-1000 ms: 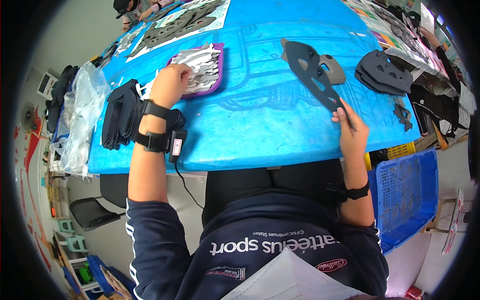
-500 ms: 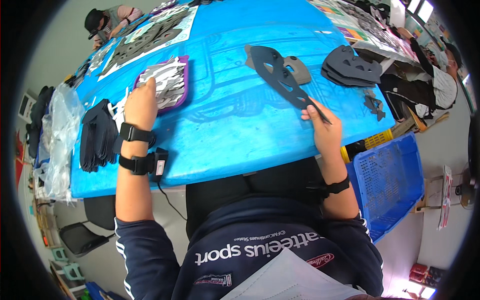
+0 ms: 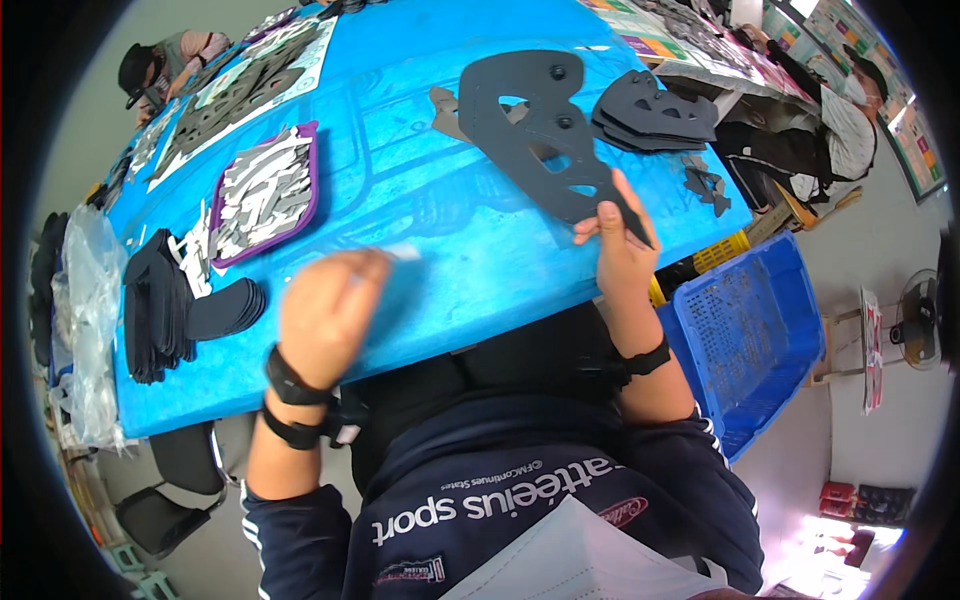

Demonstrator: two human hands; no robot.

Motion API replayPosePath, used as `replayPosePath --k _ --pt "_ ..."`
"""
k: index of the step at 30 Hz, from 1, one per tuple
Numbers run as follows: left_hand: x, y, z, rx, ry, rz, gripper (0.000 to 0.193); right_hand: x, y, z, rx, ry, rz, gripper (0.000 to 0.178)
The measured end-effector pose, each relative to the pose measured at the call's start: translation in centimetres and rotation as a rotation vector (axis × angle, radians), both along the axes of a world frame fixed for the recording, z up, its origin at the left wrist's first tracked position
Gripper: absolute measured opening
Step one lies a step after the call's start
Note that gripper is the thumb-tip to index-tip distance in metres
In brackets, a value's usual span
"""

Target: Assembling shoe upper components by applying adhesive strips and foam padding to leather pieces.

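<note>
A flat dark grey cut-out piece [image 3: 530, 135] with several openings and two round studs is gripped at its narrow lower end by my right hand [image 3: 628, 245], fingers closed. It is tilted up over the table, its wide end away from me. Motion blurs my left hand [image 3: 335, 310], whose fingertips pinch a small pale strip [image 3: 403, 251] above the table near its front edge. Behind the dark piece a grey-brown piece [image 3: 445, 116] shows only in part. The purple tray [image 3: 312, 180], left of centre, holds many white and grey strips [image 3: 262, 190].
Stacked black pads [image 3: 155, 310] lie at the left. At the right are a pile of dark cut-out pieces [image 3: 655, 115] and scraps [image 3: 706, 185]. A blue crate [image 3: 745, 330] stands below the blue table's [image 3: 400, 120] right edge. Two people work at the far left and right.
My left hand has come away from the purple tray toward me and to the right, now with a pale strip. My right hand has turned the dark piece so its broad face shows.
</note>
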State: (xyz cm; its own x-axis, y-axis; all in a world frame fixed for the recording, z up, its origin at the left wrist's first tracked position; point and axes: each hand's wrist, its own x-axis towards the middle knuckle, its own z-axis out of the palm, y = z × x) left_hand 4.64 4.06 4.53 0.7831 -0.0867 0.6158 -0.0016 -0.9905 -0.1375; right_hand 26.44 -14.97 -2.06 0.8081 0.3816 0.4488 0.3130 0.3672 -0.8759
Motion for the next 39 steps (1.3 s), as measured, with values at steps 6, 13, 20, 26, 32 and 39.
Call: replayPosePath --k 6,13,20,26,32,39 --pt "-0.3 -2.1 -3.6 -0.329 0.248 -0.053 0.027 -3.2 -0.8 3.0 0.115 -0.015 0.125 0.031" --pt "-2.7 -0.9 -3.7 -1.236 -0.014 -0.266 0.079 -6.3 2.5 5.7 -0.066 0.406 0.766 0.034" --pt "-3.1 0.6 -5.1 -1.109 -0.259 -0.056 0.035 -4.7 2.3 4.6 -0.367 -0.463 0.426 0.056" --pt "-2.1 1.6 -5.1 -1.956 -0.542 -0.511 0.027 -4.3 -4.3 10.0 0.87 0.141 0.834 0.046" --pt "-3.9 1.1 -6.7 -1.486 -0.478 -0.062 0.032 -7.1 -2.8 11.8 1.047 -1.176 -0.14 0.018" --pt "-3.8 1.4 -6.7 -1.518 -0.407 -0.187 0.032 -7.5 -2.0 10.4 0.874 -1.12 0.118 0.025"
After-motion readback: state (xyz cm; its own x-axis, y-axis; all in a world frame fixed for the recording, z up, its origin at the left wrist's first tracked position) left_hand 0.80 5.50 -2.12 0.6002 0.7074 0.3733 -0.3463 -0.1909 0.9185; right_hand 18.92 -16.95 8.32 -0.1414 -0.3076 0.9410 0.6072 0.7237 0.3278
